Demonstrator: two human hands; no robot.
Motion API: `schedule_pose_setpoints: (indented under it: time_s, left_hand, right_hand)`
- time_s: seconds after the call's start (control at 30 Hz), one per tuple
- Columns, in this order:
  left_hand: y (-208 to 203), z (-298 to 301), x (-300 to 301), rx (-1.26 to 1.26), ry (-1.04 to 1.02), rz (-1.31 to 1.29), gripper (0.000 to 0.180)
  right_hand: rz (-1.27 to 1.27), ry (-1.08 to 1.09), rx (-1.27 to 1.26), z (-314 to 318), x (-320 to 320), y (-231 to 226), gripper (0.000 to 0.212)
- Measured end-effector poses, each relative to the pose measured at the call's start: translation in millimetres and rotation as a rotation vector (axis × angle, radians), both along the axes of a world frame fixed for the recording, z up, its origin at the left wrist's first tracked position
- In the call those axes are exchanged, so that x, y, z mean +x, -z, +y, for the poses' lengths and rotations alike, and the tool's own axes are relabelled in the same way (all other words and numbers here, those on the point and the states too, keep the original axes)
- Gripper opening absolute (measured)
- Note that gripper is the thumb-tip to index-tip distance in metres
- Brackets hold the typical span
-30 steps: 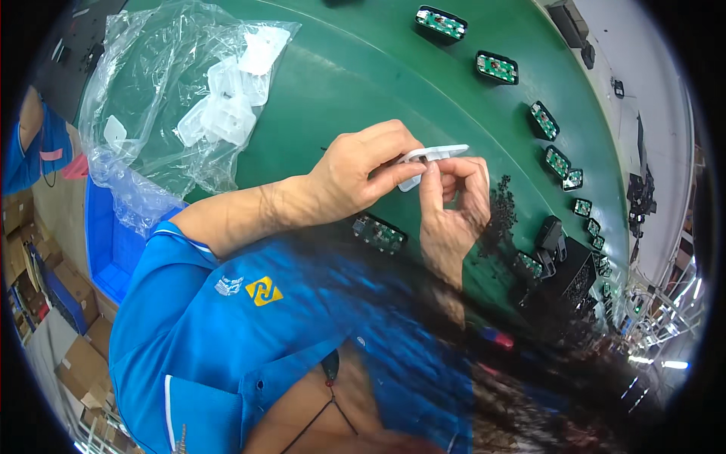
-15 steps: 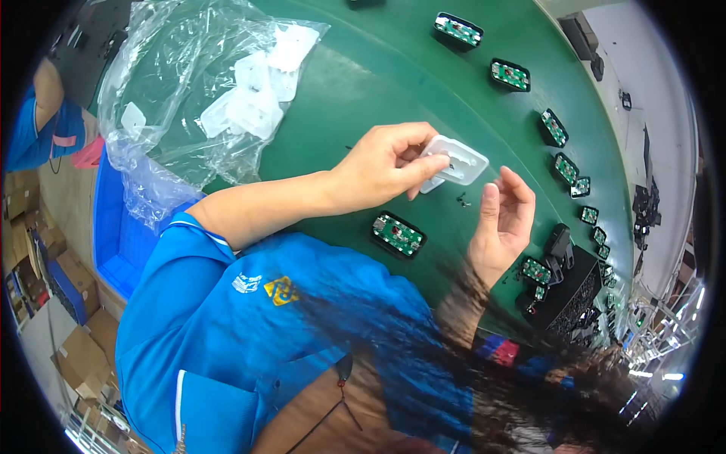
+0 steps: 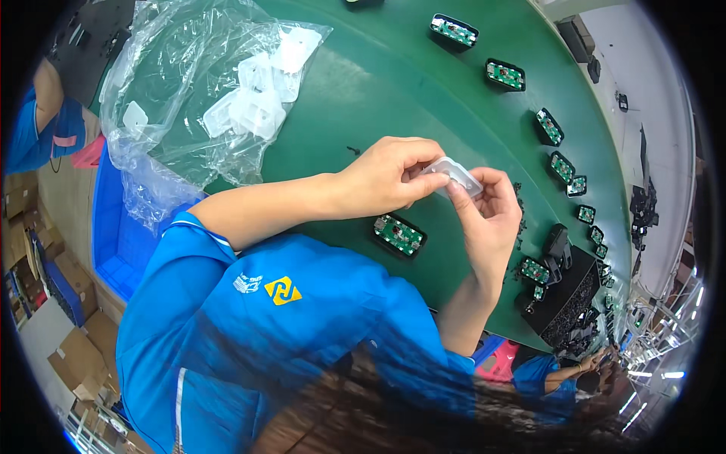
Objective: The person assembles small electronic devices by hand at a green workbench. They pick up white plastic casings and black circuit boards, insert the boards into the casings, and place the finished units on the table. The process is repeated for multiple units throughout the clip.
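Observation:
A small translucent white plastic cover [image 3: 463, 175] is held above the green table between my two hands. My left hand [image 3: 393, 175] pinches its left side, thumb on top and index finger along the far edge. On the other side my right hand [image 3: 490, 208] has its thumb pressed on the cover's near edge, its fingers curled behind. Nearer to me, below the left hand, lies a black casing with a green circuit board [image 3: 399, 235] in it. More such white covers [image 3: 253, 106] lie in a clear plastic bag [image 3: 189, 68] at the far left.
Several black casings with green boards [image 3: 505, 74] line the right side of the green table [image 3: 363, 83]. A black box [image 3: 563, 303] stands near the right edge, small dark bits beside my right hand. A blue bin [image 3: 113, 242] is at the left; another person's arm [image 3: 47, 94] shows beyond.
My right hand has moved left and up to the cover and now grips it too. The cover has tilted and sits slightly lower, with the left hand still holding it.

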State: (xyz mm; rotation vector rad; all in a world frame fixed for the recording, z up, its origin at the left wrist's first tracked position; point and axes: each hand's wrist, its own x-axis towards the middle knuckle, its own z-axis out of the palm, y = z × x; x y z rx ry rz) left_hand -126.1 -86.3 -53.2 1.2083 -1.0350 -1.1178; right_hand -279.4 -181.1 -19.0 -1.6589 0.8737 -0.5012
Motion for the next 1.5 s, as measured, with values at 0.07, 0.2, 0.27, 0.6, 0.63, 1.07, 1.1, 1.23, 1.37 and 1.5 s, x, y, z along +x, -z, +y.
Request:
schedule_pose_setpoints:
  time_s: [0.07, 0.2, 0.27, 0.6, 0.63, 1.07, 1.1, 1.23, 1.37, 1.5]
  left_hand:
    - [4, -2, -2, -0.095, -0.024, -0.077, 0.013]
    - [-3, -3, 0, 0.078, 0.067, 0.123, 0.014]
    - [1, -5, -3, 0.102, 0.057, 0.255, 0.015]
    - [3, -7, 2, 0.152, 0.091, 0.163, 0.017]
    - [5, -7, 2, 0.145, 0.097, 0.147, 0.017]
    - [3, -23, 27, 0.055, -0.208, 0.264, 0.015]
    - [6, -24, 33, 0.050, -0.255, 0.252, 0.016]
    - [16, -31, 62, 0.042, -0.479, -0.062, 0.013]
    - [36, -45, 76, -0.126, -0.625, -0.712, 0.010]
    - [38, -44, 71, 0.052, -0.590, -0.880, 0.014]
  right_hand:
    - [-0.004, -0.005, 0.003, 0, -1, -1, 0.023]
    - [-0.093, 0.041, 0.107, 2, -4, 7, 0.023]
    - [-0.175, 0.050, 0.247, -2, -8, 12, 0.023]
    - [-0.093, -0.081, 0.257, -9, -4, 13, 0.024]
    - [-0.085, -0.085, 0.258, -9, -5, 11, 0.023]
    - [-0.096, -0.057, 0.436, -28, 34, 17, 0.024]
    - [-0.058, -0.139, 0.441, -36, 41, 16, 0.028]
    - [-0.056, -0.083, -0.320, -80, 85, 30, 0.033]
    - [0.116, -0.172, -1.121, -137, 127, 38, 0.035]
    - [0.201, -0.274, -1.099, -146, 152, 49, 0.038]
